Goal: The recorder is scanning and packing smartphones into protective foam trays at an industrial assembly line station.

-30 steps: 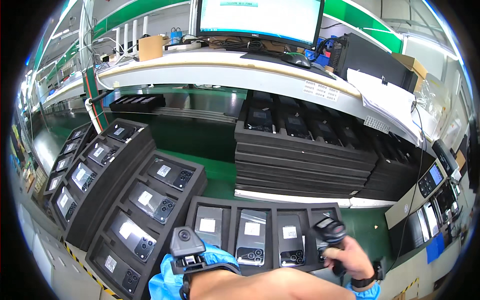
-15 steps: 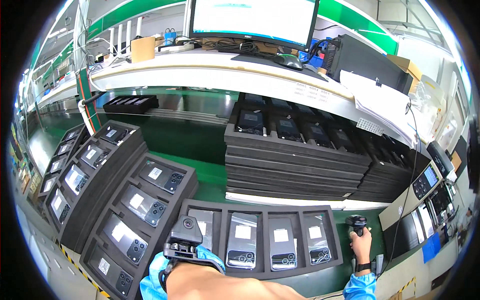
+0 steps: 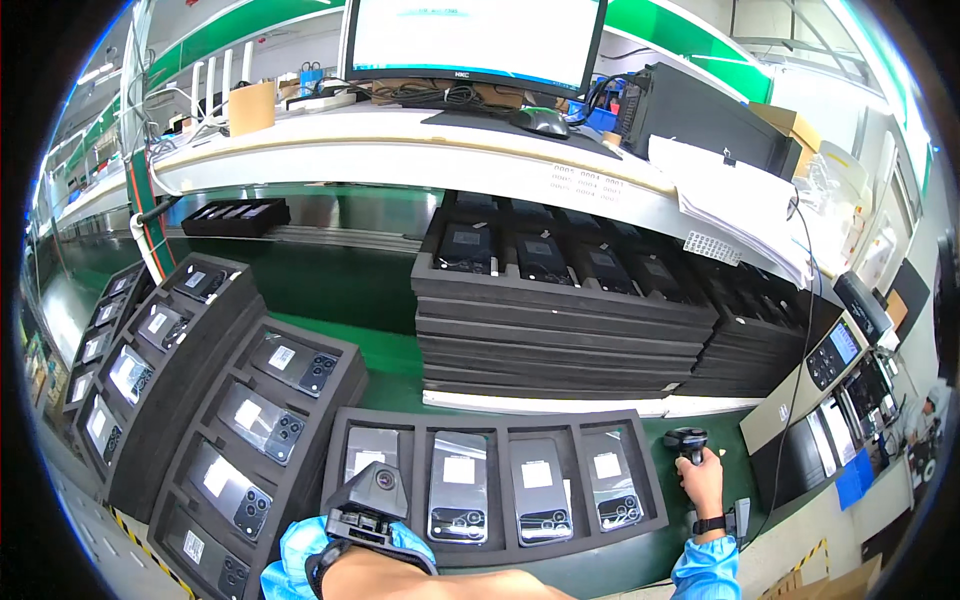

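Right hand (image 3: 703,482) clamping around scanner (image 3: 686,441) grip, holding it upright on green surface (image 3: 400,355), just right of front tray (image 3: 497,482). Left hand (image 3: 330,555) sitting low at frame bottom, blue sleeve, black camera unit (image 3: 365,500) strapped on top and hiding fingers; can't tell if open or closed. Hovering over tray's near-left corner. Tray holding four phones (image 3: 459,487) in foam slots, backs up, white stickers showing. Taller tray stack (image 3: 560,320) sitting behind; more trays (image 3: 250,420) fanning left.
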### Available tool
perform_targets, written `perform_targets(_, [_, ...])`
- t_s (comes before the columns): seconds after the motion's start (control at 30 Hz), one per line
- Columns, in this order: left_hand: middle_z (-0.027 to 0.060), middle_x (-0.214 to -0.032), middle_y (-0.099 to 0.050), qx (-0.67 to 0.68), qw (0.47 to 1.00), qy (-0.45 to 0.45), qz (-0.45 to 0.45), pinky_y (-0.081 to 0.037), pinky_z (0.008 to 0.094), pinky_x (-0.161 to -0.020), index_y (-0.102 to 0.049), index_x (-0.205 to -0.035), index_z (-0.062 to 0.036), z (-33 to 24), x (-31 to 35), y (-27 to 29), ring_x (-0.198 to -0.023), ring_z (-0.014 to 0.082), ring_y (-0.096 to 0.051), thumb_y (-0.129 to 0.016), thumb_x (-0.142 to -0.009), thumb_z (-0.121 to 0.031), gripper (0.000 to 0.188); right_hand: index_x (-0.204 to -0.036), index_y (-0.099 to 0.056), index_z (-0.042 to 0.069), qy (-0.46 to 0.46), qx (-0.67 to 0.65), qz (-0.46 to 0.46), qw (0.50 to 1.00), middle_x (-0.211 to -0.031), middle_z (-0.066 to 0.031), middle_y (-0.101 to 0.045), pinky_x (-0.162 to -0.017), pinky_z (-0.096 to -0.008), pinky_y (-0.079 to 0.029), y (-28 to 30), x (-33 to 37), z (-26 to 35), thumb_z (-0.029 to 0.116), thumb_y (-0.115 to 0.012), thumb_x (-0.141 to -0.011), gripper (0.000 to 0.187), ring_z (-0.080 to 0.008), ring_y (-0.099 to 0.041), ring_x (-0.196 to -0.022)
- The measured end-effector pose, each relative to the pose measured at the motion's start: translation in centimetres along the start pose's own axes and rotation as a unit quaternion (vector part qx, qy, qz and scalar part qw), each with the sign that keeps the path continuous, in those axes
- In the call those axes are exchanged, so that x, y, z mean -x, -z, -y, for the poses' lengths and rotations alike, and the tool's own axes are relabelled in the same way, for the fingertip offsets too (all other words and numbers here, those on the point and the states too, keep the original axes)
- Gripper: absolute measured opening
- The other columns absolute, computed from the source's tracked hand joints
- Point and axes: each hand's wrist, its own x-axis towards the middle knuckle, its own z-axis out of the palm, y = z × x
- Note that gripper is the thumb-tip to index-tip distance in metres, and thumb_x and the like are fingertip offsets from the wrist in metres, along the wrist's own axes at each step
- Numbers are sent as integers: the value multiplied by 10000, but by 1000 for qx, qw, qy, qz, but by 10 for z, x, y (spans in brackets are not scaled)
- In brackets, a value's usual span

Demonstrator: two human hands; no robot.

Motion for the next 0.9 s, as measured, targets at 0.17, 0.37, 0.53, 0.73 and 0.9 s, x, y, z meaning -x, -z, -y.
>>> perform_targets(0.17, [211, -602, -618, -17, 1000, -8, 22, -375, 255, -347, -609, -592, 45, 7, -2, 7, -445, 211, -532, -768, -837, -57, 309, -924, -684, -17, -33, -11, 28, 999, -697, -88, -697, -564, -331, -524, 5, 2, 10, 153, -729, -803, 214, -173, -653, -567])
perform_targets(0.37, [184, -602, -603, -74, 995, 15, -58, -353, 238, -353, -597, -583, 22, 3, 0, -5, -437, 172, -520, -746, -889, -127, 371, -930, -673, -11, -18, -14, 26, 999, -683, -57, -679, -499, -297, -496, 2, 0, 3, 125, -717, -817, 183, -132, -611, -519])
perform_targets(0.53, [172, -621, -598, -146, 981, 114, -58, -356, 259, -355, -566, -609, 5, -15, -17, -9, -442, 170, -515, -699, -941, -132, 383, -982, -700, -29, -34, -17, 35, 999, -707, -106, -710, -584, -353, -536, 5, 2, 8, 155, -733, -822, 246, -186, -668, -583])
perform_targets(0.73, [198, -684, -617, 49, 988, 137, -49, -364, 287, -355, -575, -703, 9, -9, 21, 15, -471, 183, -530, -664, -978, -142, 326, -918, -659, -6, -20, -31, 31, 999, -682, -55, -672, -492, -297, -488, 3, 2, 9, 123, -711, -827, 166, -133, -603, -515])
perform_targets(0.9, [207, -696, -621, 25, 990, 130, -43, -373, 292, -361, -587, -729, 10, -3, 15, 18, -481, 192, -538, -664, -980, -150, 307, -910, -658, -6, -24, -33, 34, 999, -676, -53, -670, -497, -298, -492, 3, -4, -2, 122, -709, -827, 161, -136, -607, -518])
